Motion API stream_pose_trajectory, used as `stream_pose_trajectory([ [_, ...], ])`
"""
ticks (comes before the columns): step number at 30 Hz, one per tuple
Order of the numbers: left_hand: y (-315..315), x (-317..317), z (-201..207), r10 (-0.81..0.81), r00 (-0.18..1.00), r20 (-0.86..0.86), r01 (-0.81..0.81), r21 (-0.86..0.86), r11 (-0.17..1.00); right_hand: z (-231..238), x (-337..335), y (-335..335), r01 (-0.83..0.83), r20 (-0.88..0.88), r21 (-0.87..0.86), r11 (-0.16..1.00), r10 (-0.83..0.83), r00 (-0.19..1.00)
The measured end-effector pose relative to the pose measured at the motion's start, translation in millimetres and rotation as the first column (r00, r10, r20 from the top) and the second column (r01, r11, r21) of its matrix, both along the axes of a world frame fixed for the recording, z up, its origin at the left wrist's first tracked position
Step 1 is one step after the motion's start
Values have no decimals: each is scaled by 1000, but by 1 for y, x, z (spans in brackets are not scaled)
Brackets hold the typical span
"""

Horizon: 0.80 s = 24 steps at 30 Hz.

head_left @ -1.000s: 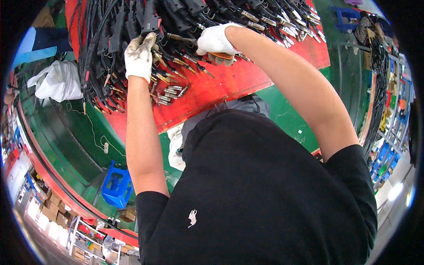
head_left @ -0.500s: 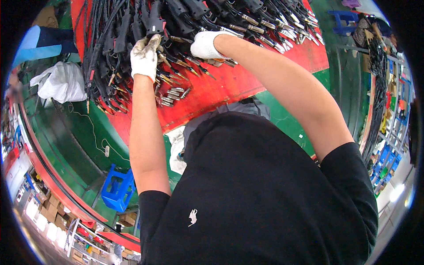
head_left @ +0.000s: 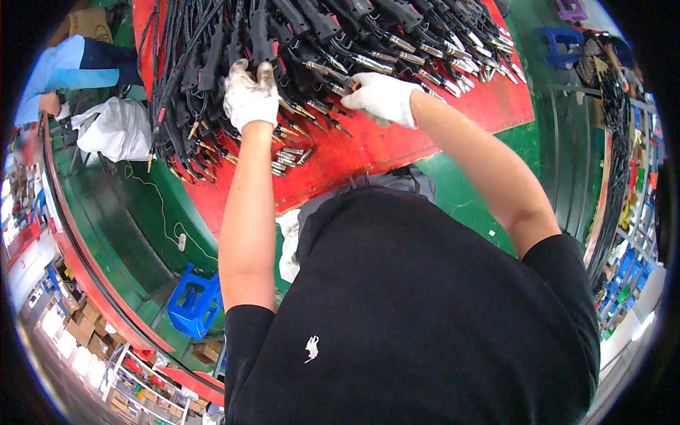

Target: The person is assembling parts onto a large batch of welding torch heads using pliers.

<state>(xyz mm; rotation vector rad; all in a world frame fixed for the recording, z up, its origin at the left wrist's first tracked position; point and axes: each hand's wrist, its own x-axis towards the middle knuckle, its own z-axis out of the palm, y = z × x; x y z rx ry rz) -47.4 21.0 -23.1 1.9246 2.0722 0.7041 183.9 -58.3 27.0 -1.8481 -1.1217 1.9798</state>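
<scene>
Many black welding torches (head_left: 326, 27) with silver nozzles or bare brass-coloured tips lie crowded on a red table (head_left: 312, 176). My left hand (head_left: 251, 98), in a stained white glove, is closed round the front end of one torch, just below its black handle (head_left: 263, 41). What its palm covers is hidden. To the right, my right hand (head_left: 386, 98), in a white glove, is closed with its fingertips by the silver nozzles; a small dark and orange piece shows at its fingers, too little to name. Several loose silver nozzles (head_left: 289, 159) lie together near the table's front edge.
A white sack (head_left: 117, 131) and a person in a light blue sleeve (head_left: 67, 57) are at the left. Blue plastic stools (head_left: 195, 301) stand on the green floor at lower left and far right. Black cables (head_left: 615, 163) hang by a rack at the right.
My right hand has drawn back to the right and turned, out from among the nozzles. My left hand stays at the torch. The whole view has shifted slightly.
</scene>
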Motion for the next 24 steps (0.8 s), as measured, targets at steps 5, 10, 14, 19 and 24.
stream_pose_trajectory([
  [5, 11, 26, 41, -145, 985, -94, 121, -227, 966, 2, -2, -15, 48, -163, -61, 997, -58, 985],
  [10, 30, 41, 14, -126, 992, -15, 100, -512, 853, 12, -3, -24, 30, -177, -18, 999, -32, 984],
  [14, 38, 63, 4, 357, 838, 413, -46, -599, 800, 1, -10, -33, 171, -323, -85, 982, -190, 927],
  [19, 57, 72, -2, 482, 689, 541, -20, -651, 759, -6, -11, -40, 216, -506, -169, 962, -273, 818],
  [24, 61, 97, -25, 514, 733, 445, -186, -596, 781, -2, -17, -48, 194, -195, 47, 980, -182, 964],
])
